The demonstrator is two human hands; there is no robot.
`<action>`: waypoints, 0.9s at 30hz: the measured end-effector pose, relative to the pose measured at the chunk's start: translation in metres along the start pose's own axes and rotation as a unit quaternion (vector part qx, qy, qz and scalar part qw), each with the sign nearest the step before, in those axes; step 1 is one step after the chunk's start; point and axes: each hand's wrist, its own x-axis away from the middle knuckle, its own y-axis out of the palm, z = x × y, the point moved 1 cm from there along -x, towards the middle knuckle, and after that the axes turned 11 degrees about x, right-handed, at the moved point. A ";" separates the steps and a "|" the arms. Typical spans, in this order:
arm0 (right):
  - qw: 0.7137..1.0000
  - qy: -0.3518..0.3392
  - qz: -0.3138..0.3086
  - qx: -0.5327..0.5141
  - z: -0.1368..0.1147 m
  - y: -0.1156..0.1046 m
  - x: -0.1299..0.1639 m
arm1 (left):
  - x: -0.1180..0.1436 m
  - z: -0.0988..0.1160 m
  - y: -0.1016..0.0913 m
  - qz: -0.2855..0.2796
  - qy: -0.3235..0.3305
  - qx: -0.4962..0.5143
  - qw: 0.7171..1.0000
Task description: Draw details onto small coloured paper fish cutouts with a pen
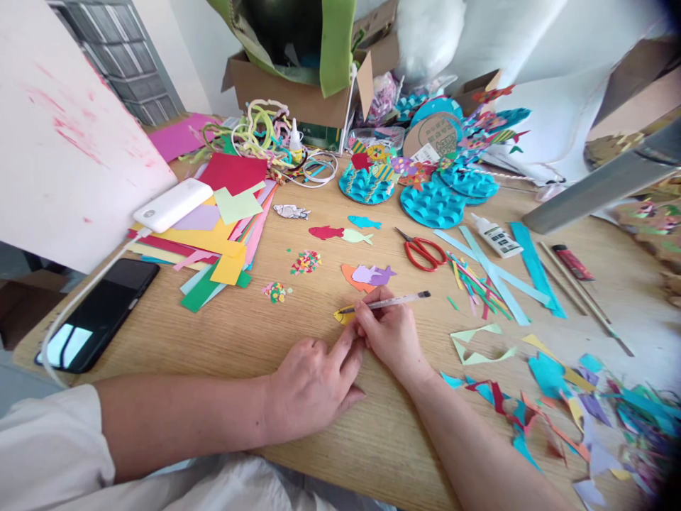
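Right hand (392,335): fingers clamped on a pen (407,298), its tip at a yellow paper fish (342,315) | left hand (311,383): laid on the table (213,348) alongside — fingertips partly hidden, grip cannot be told | yellow paper fish: on the table, just nearer the person than the orange fish (352,277) | outward — red scissors (409,243) right, paper bits (306,263) left

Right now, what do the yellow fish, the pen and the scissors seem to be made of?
Yellow fish: matte paper or thin card, judging by its flat, cut-out look. Pen: probably plastic, as the barrel looks translucent. Scissors: glossy red handles suggest plastic or plastic coating; the dark blades are likely metal.
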 end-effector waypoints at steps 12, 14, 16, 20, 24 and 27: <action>1.000 -0.012 0.006 0.017 0.001 0.000 0.000 | 0.000 0.000 0.000 -0.004 -0.003 -0.004 1.000; 1.000 -0.011 0.006 0.016 0.001 -0.001 0.000 | 0.000 0.000 0.000 -0.006 -0.003 -0.003 1.000; 1.000 -0.007 0.008 0.011 0.000 -0.001 0.000 | 0.000 0.000 0.000 -0.007 -0.004 -0.004 1.000; 0.999 0.006 0.033 -0.029 -0.001 -0.002 0.001 | 0.000 0.000 0.002 -0.005 -0.003 -0.001 1.000; 0.994 -0.012 0.085 -0.074 0.000 -0.004 0.002 | 0.000 0.000 0.003 -0.007 0.001 0.005 1.000; 0.986 -0.029 0.136 -0.097 0.002 -0.006 0.004 | 0.000 0.000 0.003 -0.009 -0.001 0.008 1.000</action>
